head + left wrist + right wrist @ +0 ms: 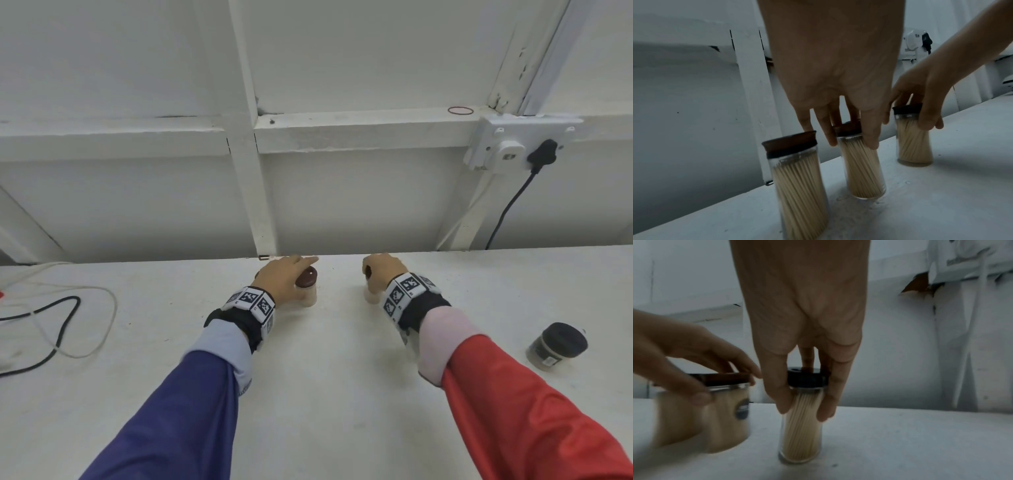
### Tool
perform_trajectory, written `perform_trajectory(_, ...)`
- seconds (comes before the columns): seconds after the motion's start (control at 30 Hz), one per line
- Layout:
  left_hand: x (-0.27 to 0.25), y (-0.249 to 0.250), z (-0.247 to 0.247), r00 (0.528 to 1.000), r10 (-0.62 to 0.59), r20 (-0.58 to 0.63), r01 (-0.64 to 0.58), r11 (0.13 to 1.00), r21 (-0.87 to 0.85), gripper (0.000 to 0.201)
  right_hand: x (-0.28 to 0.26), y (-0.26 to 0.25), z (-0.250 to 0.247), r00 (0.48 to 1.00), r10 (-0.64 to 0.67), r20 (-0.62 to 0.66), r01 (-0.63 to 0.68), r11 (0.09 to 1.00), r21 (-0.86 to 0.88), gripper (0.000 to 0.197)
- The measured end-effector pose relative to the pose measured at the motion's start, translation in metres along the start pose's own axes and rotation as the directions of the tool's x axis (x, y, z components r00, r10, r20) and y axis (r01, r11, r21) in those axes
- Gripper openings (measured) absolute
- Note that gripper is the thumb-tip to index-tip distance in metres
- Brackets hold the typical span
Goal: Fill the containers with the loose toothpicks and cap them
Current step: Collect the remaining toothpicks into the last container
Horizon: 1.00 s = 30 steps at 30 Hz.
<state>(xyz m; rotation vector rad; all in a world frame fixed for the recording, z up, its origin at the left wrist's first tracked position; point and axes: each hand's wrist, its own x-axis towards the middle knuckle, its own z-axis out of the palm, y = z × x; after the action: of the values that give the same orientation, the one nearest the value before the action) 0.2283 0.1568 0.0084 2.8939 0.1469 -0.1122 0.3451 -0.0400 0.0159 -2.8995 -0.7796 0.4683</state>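
Note:
Three clear containers packed with toothpicks stand capped near the table's far edge. My left hand (pixel 291 277) grips the middle container (pixel 861 167) just under its brown cap (pixel 306 277), fingers and thumb on opposite sides of the glass. My right hand (pixel 803 412) holds another container (pixel 801 431) from above, its fingers around the black cap (pixel 807 378) and upper body. The third container (pixel 797 186) stands free with its brown cap on, just left of my left hand (pixel 852 144). No loose toothpicks show.
A wider dark-lidded jar (pixel 556 346) lies tilted on the table at the right. Black and white cables (pixel 61 329) trail over the left side. The white wall rises right behind the containers, with a socket and black plug (pixel 520 147) above.

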Motion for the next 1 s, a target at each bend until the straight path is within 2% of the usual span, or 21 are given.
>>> perform_trajectory(0.13, 0.005, 0.006, 0.002, 1.000, -0.018, 0.026, 0.017, 0.999, 0.027, 0.058, -0.005, -0.016, 0.005, 0.998, -0.070, -0.003, 0.069, 0.977, 0.201, 0.044)
perform_trajectory(0.37, 0.006, 0.005, 0.005, 0.999, -0.037, 0.033, 0.036, 0.999, 0.004, 0.059, 0.000, -0.038, 0.026, 0.989, -0.148, -0.025, 0.150, 0.968, 0.201, 0.049)
perform_trajectory(0.43, 0.005, 0.006, 0.007, 0.999, -0.030, 0.028, 0.030, 0.999, -0.026, 0.062, 0.000, -0.032, 0.024, 0.988, -0.152, 0.009, 0.147, 0.967, 0.210, 0.062)
perform_trajectory(0.5, 0.005, 0.010, 0.009, 0.999, 0.018, -0.040, -0.021, 0.997, -0.078, 0.068, -0.004, -0.024, 0.016, 0.987, -0.159, -0.003, 0.153, 0.945, 0.289, 0.076)
perform_trajectory(0.53, 0.006, 0.016, 0.009, 0.994, 0.062, -0.087, -0.070, 0.993, -0.097, 0.070, -0.007, -0.018, 0.011, 0.988, -0.148, -0.049, 0.156, 0.925, 0.346, 0.075)
perform_trajectory(0.6, 0.008, 0.034, 0.006, 0.976, 0.148, -0.160, -0.167, 0.979, -0.113, 0.072, -0.018, -0.004, 0.000, 0.984, -0.079, -0.162, 0.145, 0.879, 0.454, 0.059)
perform_trajectory(0.67, 0.013, 0.060, 0.003, 0.964, 0.196, -0.178, -0.220, 0.967, -0.128, 0.071, -0.028, 0.014, -0.008, 0.966, 0.028, -0.258, 0.117, 0.842, 0.527, 0.045)
perform_trajectory(0.77, 0.025, 0.100, 0.005, 0.955, 0.287, -0.077, -0.296, 0.940, -0.170, 0.068, -0.044, 0.049, -0.017, 0.927, 0.166, -0.336, 0.067, 0.810, 0.583, 0.036)
perform_trajectory(0.87, 0.032, 0.140, 0.015, 0.896, 0.415, 0.157, -0.388, 0.905, -0.178, 0.068, -0.061, 0.095, -0.021, 0.889, 0.280, -0.363, -0.045, 0.841, 0.540, 0.033)
perform_trajectory(0.93, 0.031, 0.165, 0.026, 0.848, 0.458, 0.268, -0.434, 0.889, -0.147, 0.074, -0.072, 0.128, -0.020, 0.869, 0.372, -0.327, -0.206, 0.871, 0.445, 0.033)
perform_trajectory(1.0, 0.031, 0.183, 0.039, 0.825, 0.484, 0.291, -0.464, 0.875, -0.140, 0.076, -0.085, 0.158, -0.017, 0.856, 0.474, -0.205, -0.421, 0.871, 0.254, 0.037)
